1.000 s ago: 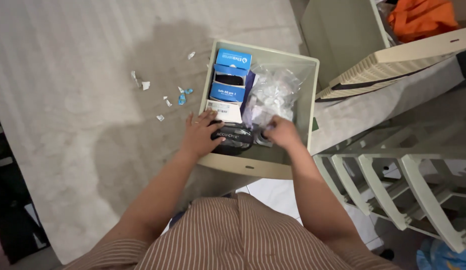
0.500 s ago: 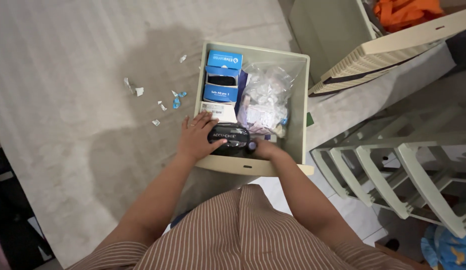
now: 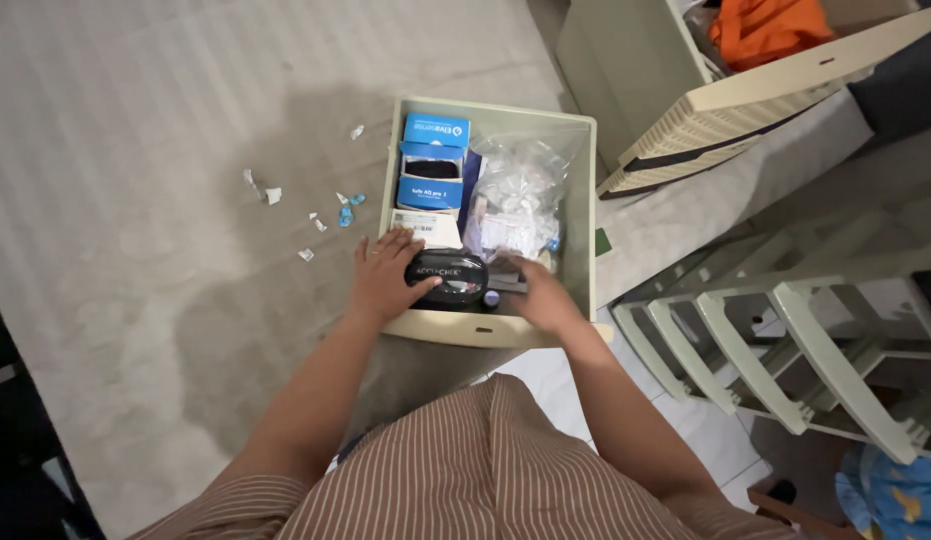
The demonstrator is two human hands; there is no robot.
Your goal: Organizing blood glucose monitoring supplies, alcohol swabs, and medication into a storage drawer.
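A pale green plastic drawer (image 3: 582,200) stands on the grey carpet in front of me. Inside it lie blue boxes (image 3: 433,160), a white box (image 3: 429,226), a clear plastic bag of small packets (image 3: 518,195) and a black zip pouch (image 3: 448,278) near the front wall. My left hand (image 3: 384,275) rests on the left end of the black pouch, fingers spread over it. My right hand (image 3: 542,295) reaches into the front right corner, beside the pouch and a small purple-capped item (image 3: 492,297); what its fingers touch is hidden.
Scraps of white paper and blue bits (image 3: 316,205) litter the carpet left of the drawer. A second drawer with orange cloth (image 3: 761,25) lies at the upper right. The empty drawer frame (image 3: 786,340) stands at right on white tiles.
My right hand has drawn back from the plastic bag to the drawer's front right corner. My left hand stays on the black pouch. The view has shifted slightly.
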